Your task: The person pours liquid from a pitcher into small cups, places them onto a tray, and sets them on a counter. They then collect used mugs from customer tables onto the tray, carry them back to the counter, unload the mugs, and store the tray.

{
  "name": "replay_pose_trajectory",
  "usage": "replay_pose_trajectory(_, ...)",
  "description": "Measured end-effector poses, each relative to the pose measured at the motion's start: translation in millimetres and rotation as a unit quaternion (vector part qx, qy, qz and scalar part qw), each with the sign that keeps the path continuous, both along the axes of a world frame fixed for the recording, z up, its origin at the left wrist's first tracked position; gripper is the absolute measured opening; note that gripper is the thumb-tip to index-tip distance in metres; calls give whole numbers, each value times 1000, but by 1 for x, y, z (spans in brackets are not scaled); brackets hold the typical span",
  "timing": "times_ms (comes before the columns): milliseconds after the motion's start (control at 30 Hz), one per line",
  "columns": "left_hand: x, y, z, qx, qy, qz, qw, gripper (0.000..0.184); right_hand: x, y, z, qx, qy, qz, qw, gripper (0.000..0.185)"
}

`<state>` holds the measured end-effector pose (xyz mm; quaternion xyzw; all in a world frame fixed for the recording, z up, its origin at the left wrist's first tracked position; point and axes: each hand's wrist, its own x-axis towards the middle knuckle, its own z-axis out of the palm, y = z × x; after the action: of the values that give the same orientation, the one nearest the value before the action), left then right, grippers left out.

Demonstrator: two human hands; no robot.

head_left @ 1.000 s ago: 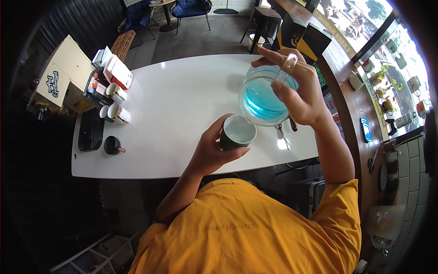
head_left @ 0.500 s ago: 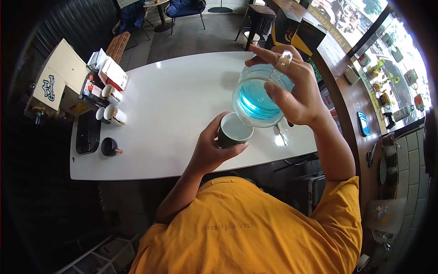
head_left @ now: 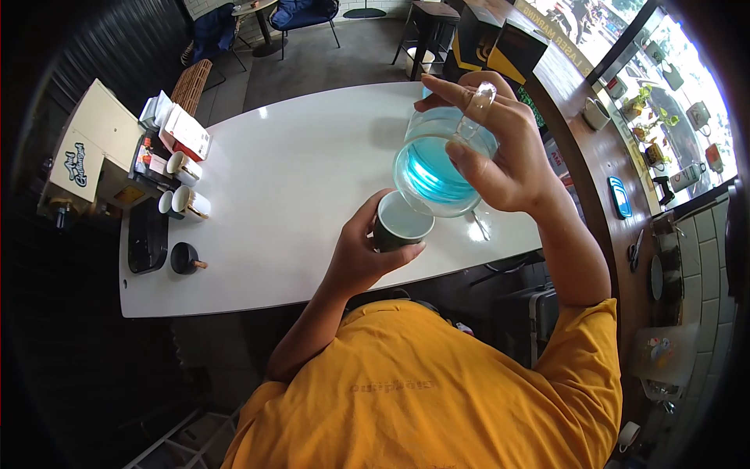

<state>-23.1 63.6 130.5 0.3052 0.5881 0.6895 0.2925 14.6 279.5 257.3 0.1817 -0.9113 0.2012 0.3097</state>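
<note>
The jug [head_left: 439,160] has come closer to the cup [head_left: 402,217] over the last second and leans a little more; its lip now sits across the cup's right-hand rim, though I can't tell whether glass touches cup; the blue liquid [head_left: 433,176] lies toward that lip, and I see no stream falling, so I'd judge the pour to be lined up rather than plainly running.

The left hand [head_left: 371,246] has its fingers curled snugly about the cup, which is held above the near side of the white desk [head_left: 305,164]; the right hand [head_left: 508,156], up and to the right of the cup, has its fingers closed on the jug's clear handle [head_left: 478,109].

Counting round from that cup: one cup and one jug in hand; one spoon [head_left: 482,225] to its right, partly hidden behind the jug; far to its left, three mugs [head_left: 187,202] in a cluster, one black tray [head_left: 148,238] and one round black pot [head_left: 184,258] with a wooden handle; well off to its right, on the wooden ledge [head_left: 582,164], one blue-edged device [head_left: 619,198], one pair of scissors [head_left: 635,252] and one white bowl-like vessel [head_left: 596,114].
</note>
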Motion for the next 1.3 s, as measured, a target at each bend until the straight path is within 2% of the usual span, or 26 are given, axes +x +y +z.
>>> replay_pose_trajectory(333,-2,5,-6,12,-23,0,1000,65,2,-1,2,14,12,-2,1000,62)
replay_pose_trajectory(633,-8,9,-19,23,2,-12,1000,64,4,-1,0,8,-6,-21,1000,61)
replay_pose_trajectory(700,-7,10,-22,37,21,-3,999,59,4,1,-1,20,-6,-22,1000,60)
replay_pose_trajectory(1233,-8,13,-12,33,50,-10,998,61,7,5,2,55,1,-34,998,50)
replay_pose_trajectory(1300,-8,13,-8,10,44,-30,999,70,8,5,2,59,0,-37,998,50)
